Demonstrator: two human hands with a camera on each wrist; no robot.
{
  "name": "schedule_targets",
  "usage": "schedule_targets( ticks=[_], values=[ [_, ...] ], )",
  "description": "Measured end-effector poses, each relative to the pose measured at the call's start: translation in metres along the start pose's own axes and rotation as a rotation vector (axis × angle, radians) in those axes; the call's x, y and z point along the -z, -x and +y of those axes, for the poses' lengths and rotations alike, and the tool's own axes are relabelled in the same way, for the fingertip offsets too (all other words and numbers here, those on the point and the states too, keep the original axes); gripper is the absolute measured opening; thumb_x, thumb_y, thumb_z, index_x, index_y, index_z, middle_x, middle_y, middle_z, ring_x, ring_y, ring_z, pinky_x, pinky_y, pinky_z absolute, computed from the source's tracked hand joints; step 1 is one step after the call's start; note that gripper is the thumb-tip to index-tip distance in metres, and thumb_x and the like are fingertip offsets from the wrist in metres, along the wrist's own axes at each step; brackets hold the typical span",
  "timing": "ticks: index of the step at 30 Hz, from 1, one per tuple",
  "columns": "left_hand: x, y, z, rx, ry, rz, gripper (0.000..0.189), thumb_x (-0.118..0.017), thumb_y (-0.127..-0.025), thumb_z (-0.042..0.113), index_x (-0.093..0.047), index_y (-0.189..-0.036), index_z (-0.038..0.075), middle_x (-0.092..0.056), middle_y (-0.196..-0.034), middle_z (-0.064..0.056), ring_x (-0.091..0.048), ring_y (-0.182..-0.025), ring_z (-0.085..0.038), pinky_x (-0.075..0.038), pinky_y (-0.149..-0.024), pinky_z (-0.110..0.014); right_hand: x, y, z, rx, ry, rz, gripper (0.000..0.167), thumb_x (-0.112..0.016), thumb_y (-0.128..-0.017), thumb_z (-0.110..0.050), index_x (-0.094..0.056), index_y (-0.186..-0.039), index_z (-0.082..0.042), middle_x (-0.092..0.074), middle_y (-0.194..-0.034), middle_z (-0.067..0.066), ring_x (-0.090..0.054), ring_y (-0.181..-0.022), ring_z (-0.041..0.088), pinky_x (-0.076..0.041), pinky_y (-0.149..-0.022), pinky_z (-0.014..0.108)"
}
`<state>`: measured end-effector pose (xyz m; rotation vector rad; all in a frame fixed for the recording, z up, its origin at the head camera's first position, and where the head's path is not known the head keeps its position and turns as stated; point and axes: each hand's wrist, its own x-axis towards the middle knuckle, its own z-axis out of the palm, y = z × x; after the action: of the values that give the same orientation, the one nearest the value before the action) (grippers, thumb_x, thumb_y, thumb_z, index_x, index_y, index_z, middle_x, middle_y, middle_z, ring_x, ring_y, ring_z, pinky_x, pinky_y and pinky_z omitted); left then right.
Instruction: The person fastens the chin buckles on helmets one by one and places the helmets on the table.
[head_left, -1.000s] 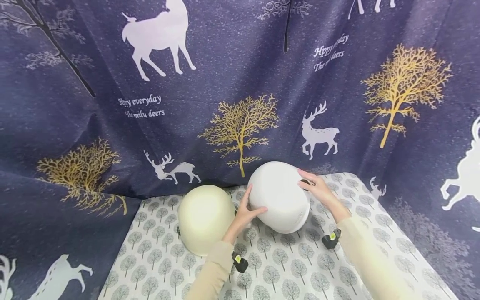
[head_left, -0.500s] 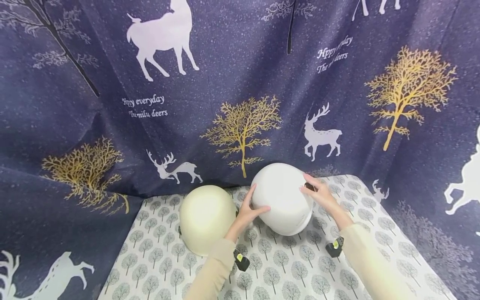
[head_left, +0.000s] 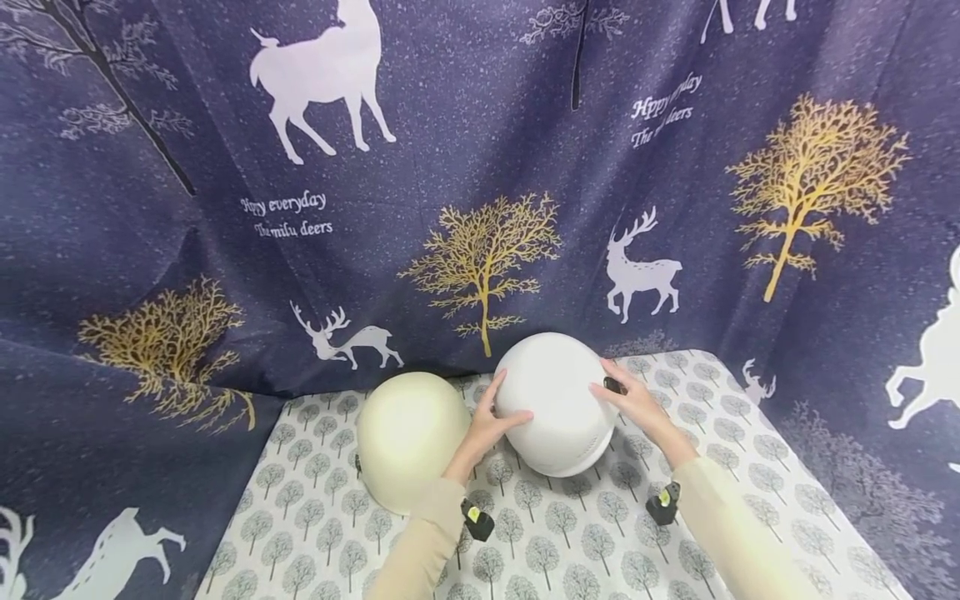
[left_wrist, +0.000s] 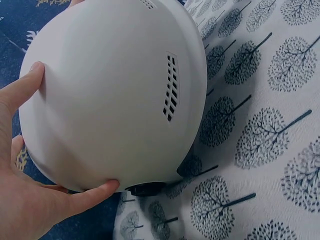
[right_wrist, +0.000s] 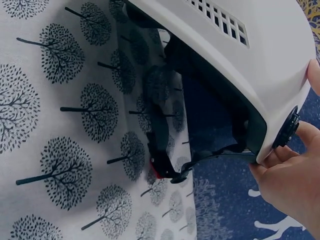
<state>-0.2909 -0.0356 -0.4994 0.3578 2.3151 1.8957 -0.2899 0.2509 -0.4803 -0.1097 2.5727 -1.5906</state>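
A white helmet (head_left: 555, 404) is held between both hands over the back part of the table, its smooth crown facing the head camera. My left hand (head_left: 483, 429) grips its left side, thumb and fingers spread on the shell; in the left wrist view a slotted vent (left_wrist: 171, 87) and a black round knob (left_wrist: 145, 189) show. On the opposite side, my right hand (head_left: 637, 404) grips the rim beside another black knob (right_wrist: 287, 129). Black chin straps (right_wrist: 160, 127) with a red-edged buckle (right_wrist: 159, 170) hang below the shell. The inside is mostly hidden.
A cream helmet (head_left: 412, 442) sits dome up on the table, just left of the white one and close to my left wrist. The tree-patterned tablecloth (head_left: 540, 517) ends at a dark blue curtain (head_left: 420, 150) printed with deer and trees.
The white helmet has dropped a little and turned slightly, both hands keeping their grip on it. The cream helmet has stayed in place.
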Motion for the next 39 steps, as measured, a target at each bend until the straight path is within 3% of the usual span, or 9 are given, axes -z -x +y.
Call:
schedule_targets(
  ticks=[9,16,19,26,35,39],
  values=[
    [0.007,0.01,0.02,-0.036,-0.027,0.012,0.086,-0.074,-0.085,0.012,-0.024,-0.155,0.007,-0.02,-0.159,-0.027,-0.036,-0.137,-0.051,-0.038,-0.109,-0.061,-0.007,-0.011,-0.002,-0.026,0.002,-0.014,0.084,-0.058,-0.095,-0.046,-0.013,-0.158,-0.015,-0.01,-0.164,0.019,-0.008,-0.15,0.045,-0.015,-0.118,0.064],
    [0.006,-0.003,-0.012,-0.014,-0.069,0.049,0.088,-0.077,-0.084,0.019,-0.026,-0.155,0.02,-0.021,-0.16,-0.021,-0.035,-0.139,-0.048,-0.038,-0.111,-0.059,-0.014,-0.015,0.002,-0.032,0.006,0.007,0.087,-0.06,-0.093,-0.045,-0.014,-0.157,-0.008,-0.013,-0.162,0.023,-0.011,-0.149,0.045,-0.015,-0.119,0.061],
    [0.006,-0.006,-0.017,-0.029,-0.081,0.059,0.088,-0.078,-0.082,0.023,-0.028,-0.155,0.023,-0.022,-0.161,-0.017,-0.031,-0.143,-0.044,-0.035,-0.114,-0.056,-0.016,-0.017,0.003,-0.026,0.004,0.011,0.087,-0.06,-0.093,-0.046,-0.013,-0.157,-0.01,-0.011,-0.163,0.022,-0.011,-0.15,0.045,-0.013,-0.12,0.061],
    [0.005,-0.006,-0.02,-0.049,-0.103,0.038,0.091,-0.079,-0.081,0.028,-0.026,-0.155,0.023,-0.023,-0.162,-0.014,-0.026,-0.147,-0.041,-0.031,-0.116,-0.056,-0.017,-0.019,0.007,-0.03,-0.012,0.009,0.087,-0.06,-0.093,-0.046,-0.012,-0.158,-0.014,-0.006,-0.164,0.02,-0.006,-0.15,0.045,-0.01,-0.119,0.064],
    [0.002,-0.002,-0.019,-0.072,-0.251,0.014,0.095,-0.081,-0.079,0.032,-0.025,-0.155,0.024,-0.026,-0.159,-0.018,-0.027,-0.146,-0.041,-0.028,-0.116,-0.061,-0.021,-0.02,0.01,-0.055,-0.026,0.015,0.09,-0.06,-0.091,-0.049,-0.009,-0.158,-0.018,-0.005,-0.165,0.017,-0.007,-0.15,0.045,-0.011,-0.119,0.064],
    [0.002,-0.002,-0.021,-0.048,-0.212,0.025,0.094,-0.081,-0.079,0.027,-0.026,-0.155,0.023,-0.027,-0.156,-0.021,-0.032,-0.142,-0.043,-0.033,-0.114,-0.06,-0.021,-0.023,0.014,-0.06,-0.049,0.018,0.09,-0.061,-0.091,-0.048,-0.01,-0.158,-0.018,-0.005,-0.165,0.016,-0.007,-0.15,0.044,-0.01,-0.119,0.063]
  ],
)
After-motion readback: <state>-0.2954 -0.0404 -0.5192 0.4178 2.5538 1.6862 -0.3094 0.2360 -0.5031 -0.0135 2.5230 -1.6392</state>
